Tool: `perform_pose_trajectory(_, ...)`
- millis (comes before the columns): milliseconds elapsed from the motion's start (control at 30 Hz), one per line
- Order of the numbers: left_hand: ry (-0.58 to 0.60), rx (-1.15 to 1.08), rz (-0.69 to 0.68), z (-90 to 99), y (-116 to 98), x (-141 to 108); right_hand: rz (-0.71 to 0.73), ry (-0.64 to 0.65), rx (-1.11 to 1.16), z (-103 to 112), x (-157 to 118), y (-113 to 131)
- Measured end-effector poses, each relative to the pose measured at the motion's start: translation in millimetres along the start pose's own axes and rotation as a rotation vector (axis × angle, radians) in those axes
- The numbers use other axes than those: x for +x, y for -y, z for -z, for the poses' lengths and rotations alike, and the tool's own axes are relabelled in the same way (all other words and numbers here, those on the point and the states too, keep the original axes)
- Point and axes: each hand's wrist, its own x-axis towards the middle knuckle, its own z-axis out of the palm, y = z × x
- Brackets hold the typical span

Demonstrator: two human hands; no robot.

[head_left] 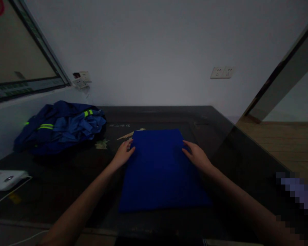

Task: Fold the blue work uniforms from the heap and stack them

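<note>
A smooth blue folded cloth (163, 167) lies flat on the dark table, its near end wider in view than its far end. At its upper left edge is my left hand (123, 152), thumb on the blue surface and fingers curled about the side. My right hand (196, 154) grips the opposite edge at about the same height, thumb and forefinger touching the cloth. The undersides of the fingers are hidden on both sides.
A crumpled heap of blue clothing (66, 126) with yellow-green strips lies at the left. Nearer stands a white device (7, 180) with a cable. The dark table (154, 116) meets a wall with sockets (222, 72). A pixelated patch (300, 193) covers something at the right.
</note>
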Motion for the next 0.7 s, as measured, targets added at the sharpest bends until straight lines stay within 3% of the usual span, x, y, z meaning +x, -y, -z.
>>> perform_pose_trajectory(100,-0.041,-0.153,0.226,7.5,1.7,44.1,-0.068,-0.057,0.085,2.8,54.0,-10.9)
perform_pose_trajectory(267,-0.027,-0.191,0.305,2.8,0.2,86.6,-0.43,0.084,0.209,-15.8,114.8,-24.5)
perform_pose_trajectory(467,-0.034,-0.204,0.264,-1.6,-1.1,104.9,-0.494,0.118,0.288,-34.1,130.1,-32.7)
perform_pose_trajectory(700,-0.148,-0.128,0.253,-18.4,14.1,111.4,-0.528,0.047,0.172,-40.5,136.2,-41.8)
